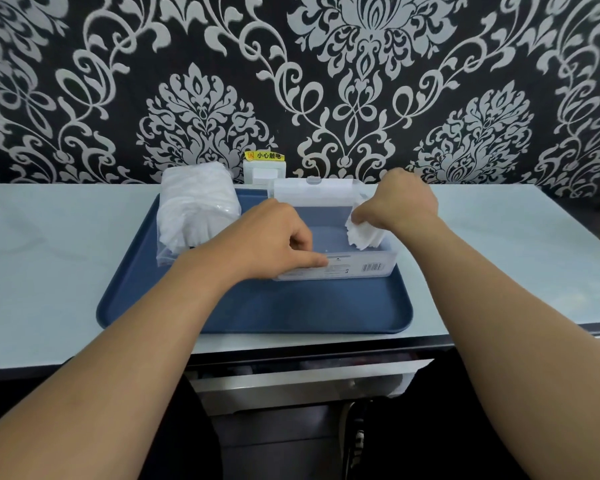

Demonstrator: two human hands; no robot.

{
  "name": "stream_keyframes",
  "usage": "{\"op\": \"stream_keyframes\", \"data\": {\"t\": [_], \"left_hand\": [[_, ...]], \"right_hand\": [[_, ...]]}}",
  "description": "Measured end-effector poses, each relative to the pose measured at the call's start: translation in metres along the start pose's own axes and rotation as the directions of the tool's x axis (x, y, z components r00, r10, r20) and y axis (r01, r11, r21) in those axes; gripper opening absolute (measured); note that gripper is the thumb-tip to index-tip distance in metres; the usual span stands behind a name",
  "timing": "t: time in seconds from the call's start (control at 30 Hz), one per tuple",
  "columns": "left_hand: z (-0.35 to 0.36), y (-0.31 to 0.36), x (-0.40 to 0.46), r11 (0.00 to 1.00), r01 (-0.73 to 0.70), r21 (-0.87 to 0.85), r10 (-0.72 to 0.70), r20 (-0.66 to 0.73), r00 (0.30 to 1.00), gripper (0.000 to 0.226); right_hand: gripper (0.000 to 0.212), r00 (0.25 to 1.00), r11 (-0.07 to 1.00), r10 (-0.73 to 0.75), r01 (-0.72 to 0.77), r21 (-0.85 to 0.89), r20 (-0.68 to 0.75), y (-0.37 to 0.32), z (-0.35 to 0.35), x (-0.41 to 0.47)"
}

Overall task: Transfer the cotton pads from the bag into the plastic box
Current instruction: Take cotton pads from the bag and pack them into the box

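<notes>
Cotton pads (362, 237) in right hand (400, 202)

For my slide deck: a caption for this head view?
Right hand lowers white cotton pads into clear plastic box; left hand steadies it.

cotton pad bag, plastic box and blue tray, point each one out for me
cotton pad bag (197, 209), head view, on the middle of the bag's clear front.
plastic box (368, 270), head view, on its near wall beside the barcode.
blue tray (291, 313), head view, on the bare floor near the front rim.
</notes>
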State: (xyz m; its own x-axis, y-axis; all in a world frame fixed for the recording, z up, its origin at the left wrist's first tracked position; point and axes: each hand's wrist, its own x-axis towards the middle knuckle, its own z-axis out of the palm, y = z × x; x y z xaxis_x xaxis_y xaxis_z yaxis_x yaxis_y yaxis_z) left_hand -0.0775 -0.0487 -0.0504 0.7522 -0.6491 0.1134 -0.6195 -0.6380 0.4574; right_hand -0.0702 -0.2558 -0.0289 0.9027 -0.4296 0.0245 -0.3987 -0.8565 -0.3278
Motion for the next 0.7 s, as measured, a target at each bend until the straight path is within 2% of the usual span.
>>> {"op": "stream_keyframes", "data": {"t": [0.1, 0.23, 0.27, 0.33, 0.4, 0.47, 0.7], "left_hand": [[0.001, -0.001, -0.001, 1.000, 0.003, 0.010, -0.003, -0.003, 1.000, 0.038], [0.004, 0.001, -0.001, 1.000, 0.012, 0.001, -0.012, -0.020, 1.000, 0.036], [0.004, 0.002, -0.001, 1.000, 0.016, -0.003, -0.016, -0.019, 1.000, 0.036], [0.003, 0.003, -0.003, 1.000, 0.022, -0.012, -0.022, -0.029, 0.999, 0.032], [-0.001, 0.008, -0.006, 0.998, 0.027, -0.053, -0.031, -0.074, 0.997, 0.029], [-0.007, 0.011, -0.010, 0.992, 0.020, -0.122, -0.038, -0.148, 0.988, 0.029], [-0.028, -0.001, -0.027, 0.967, -0.018, -0.254, -0.073, -0.342, 0.937, 0.014]], "right_hand": [[0.064, 0.994, 0.995, 0.035, -0.044, 0.085, 0.106, 0.003, 0.005, 0.003], [0.034, 0.974, 0.969, 0.061, -0.111, 0.223, 0.219, 0.006, 0.005, 0.006], [0.031, 0.971, 0.961, 0.064, -0.122, 0.247, 0.230, 0.006, 0.004, 0.005], [0.044, 0.970, 0.946, 0.060, -0.131, 0.297, 0.237, 0.006, 0.002, 0.004], [0.066, 0.977, 0.930, 0.050, -0.122, 0.348, 0.210, 0.005, -0.003, 0.002], [0.075, 0.989, 0.923, 0.032, -0.085, 0.376, 0.146, 0.005, -0.009, 0.000], [0.066, 0.997, 0.947, -0.028, 0.048, 0.318, -0.066, -0.002, -0.017, -0.013]]}}
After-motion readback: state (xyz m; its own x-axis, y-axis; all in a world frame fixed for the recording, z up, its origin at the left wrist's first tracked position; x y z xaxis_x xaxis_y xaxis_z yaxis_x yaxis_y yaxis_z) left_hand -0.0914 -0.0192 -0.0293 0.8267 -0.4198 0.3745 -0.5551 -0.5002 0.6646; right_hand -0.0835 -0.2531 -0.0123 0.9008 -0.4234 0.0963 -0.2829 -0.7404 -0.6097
